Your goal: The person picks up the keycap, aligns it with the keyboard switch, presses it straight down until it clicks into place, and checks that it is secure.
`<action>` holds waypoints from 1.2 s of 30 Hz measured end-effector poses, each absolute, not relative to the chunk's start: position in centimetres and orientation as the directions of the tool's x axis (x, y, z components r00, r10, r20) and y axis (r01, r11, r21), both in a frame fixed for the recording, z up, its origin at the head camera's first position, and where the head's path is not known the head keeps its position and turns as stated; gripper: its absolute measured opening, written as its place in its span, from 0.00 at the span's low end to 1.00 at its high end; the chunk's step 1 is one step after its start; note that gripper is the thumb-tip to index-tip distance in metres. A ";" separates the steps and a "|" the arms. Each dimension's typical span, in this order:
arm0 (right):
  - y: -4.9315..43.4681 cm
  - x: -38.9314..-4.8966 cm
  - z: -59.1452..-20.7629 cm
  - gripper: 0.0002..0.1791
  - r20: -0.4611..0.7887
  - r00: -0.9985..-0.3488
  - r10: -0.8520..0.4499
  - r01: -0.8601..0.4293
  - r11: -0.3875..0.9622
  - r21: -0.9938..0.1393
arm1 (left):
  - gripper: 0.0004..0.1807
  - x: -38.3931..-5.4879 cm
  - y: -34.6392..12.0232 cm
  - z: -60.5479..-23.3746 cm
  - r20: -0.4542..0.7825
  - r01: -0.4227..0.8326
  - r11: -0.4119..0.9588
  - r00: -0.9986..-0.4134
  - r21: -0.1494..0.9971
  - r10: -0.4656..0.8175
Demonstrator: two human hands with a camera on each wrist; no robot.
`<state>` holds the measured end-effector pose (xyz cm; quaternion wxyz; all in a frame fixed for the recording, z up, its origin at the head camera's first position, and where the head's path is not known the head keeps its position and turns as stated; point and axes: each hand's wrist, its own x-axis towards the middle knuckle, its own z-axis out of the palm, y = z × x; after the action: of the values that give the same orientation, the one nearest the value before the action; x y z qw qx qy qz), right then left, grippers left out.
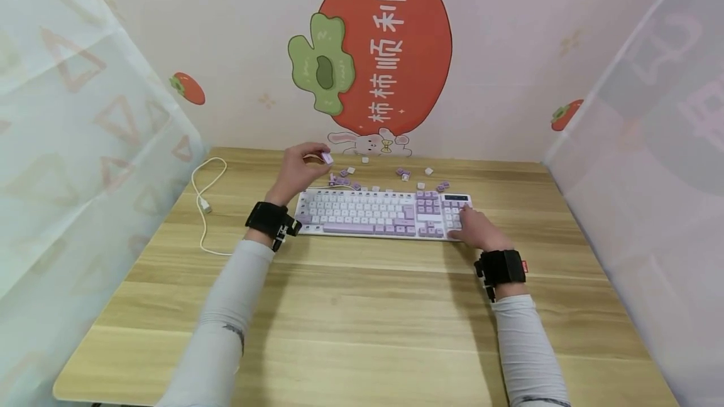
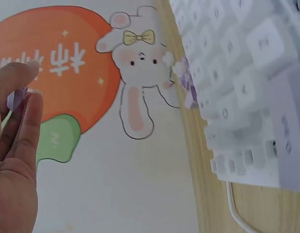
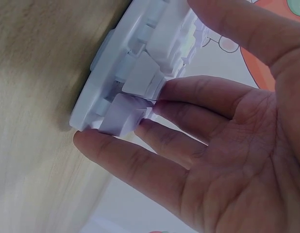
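A white and purple keyboard (image 1: 362, 212) lies across the table, with a gap in the keys near its left end in the left wrist view. My left hand (image 1: 300, 170) is raised above its back left corner and pinches a purple keycap (image 1: 327, 157) between thumb and fingertips; the same keycap (image 2: 15, 100) shows partly behind the fingers in the left wrist view. At the keyboard's right end, my right hand (image 1: 479, 230) rests on the number pad. In the right wrist view its fairly straight fingers (image 3: 135, 167) touch the end keys and the casing edge.
Several loose purple and white keycaps (image 1: 342, 181) lie behind the keyboard, spread toward the wall. A white cable (image 1: 202, 222) with a USB plug (image 1: 205, 206) loops over the table's left side. Printed cloth walls (image 1: 486, 80) stand around the wooden table (image 1: 362, 306).
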<state>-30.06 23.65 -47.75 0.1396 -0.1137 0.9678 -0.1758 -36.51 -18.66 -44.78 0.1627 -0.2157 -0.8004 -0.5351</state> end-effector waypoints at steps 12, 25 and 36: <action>23.8 -30.2 -47.5 0.33 -0.188 -0.937 -0.295 -0.206 0.899 -0.386 | 0.18 -31.8 -16.9 -41.9 0.583 0.625 0.372 -0.778 0.686 0.233; 23.8 -29.9 -47.8 0.36 -0.186 -0.933 -0.309 -0.221 0.897 -0.383 | 0.16 -33.0 -20.2 -46.7 0.535 0.543 0.409 -0.832 0.733 0.145; 23.5 -29.9 -47.6 0.39 -0.198 -0.937 -0.289 -0.203 0.909 -0.364 | 0.15 -31.7 -23.1 -49.2 0.314 0.396 0.558 -0.918 0.729 0.241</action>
<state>-29.86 23.52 -47.65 0.1247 -0.1270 0.9690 -0.1712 -31.66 -23.07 -49.22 0.0891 -0.1812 -0.8782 -0.4336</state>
